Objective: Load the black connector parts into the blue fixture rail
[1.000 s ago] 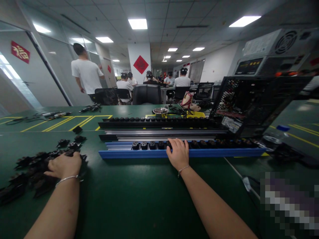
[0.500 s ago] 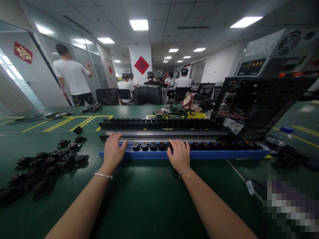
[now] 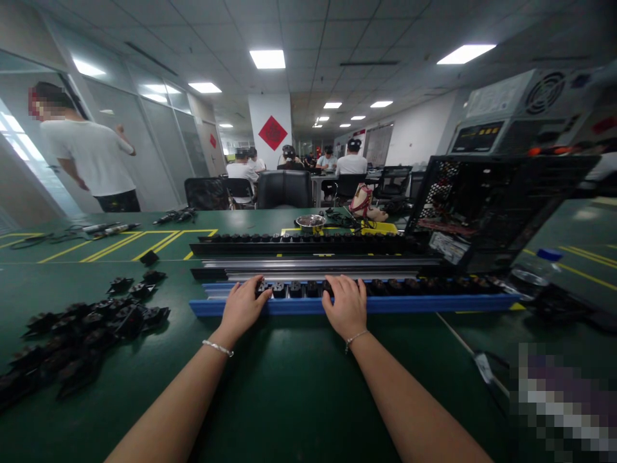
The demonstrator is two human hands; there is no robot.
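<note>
A long blue channel rail [image 3: 294, 307] lies across the green table in front of me, with a row of small black socket-like modules [image 3: 295, 289] in it. My left hand [image 3: 243, 305] is at the rail's left part, thumb and index finger closed around the leftmost module [image 3: 263, 287]. Farther right, my right hand [image 3: 346, 302] reaches over the rail. Its thumb is on the near side and its fingers curl over a module [image 3: 328, 287] partly hidden beneath them. A loose pile of similar black modules [image 3: 91, 328] lies on the table to the left.
Behind the blue rail lie black rails [image 3: 308, 247], one with a row of modules. An open computer case [image 3: 501, 206] stands at the right, near a blue-capped bottle [image 3: 535, 270]. A metal bowl [image 3: 311, 222] is farther back. People sit beyond; one person [image 3: 91, 154] stands at left.
My left hand has moved right along the rail to the leftmost module. My right hand stays nearly where it was. The standing person has moved left, and the view has shifted slightly.
</note>
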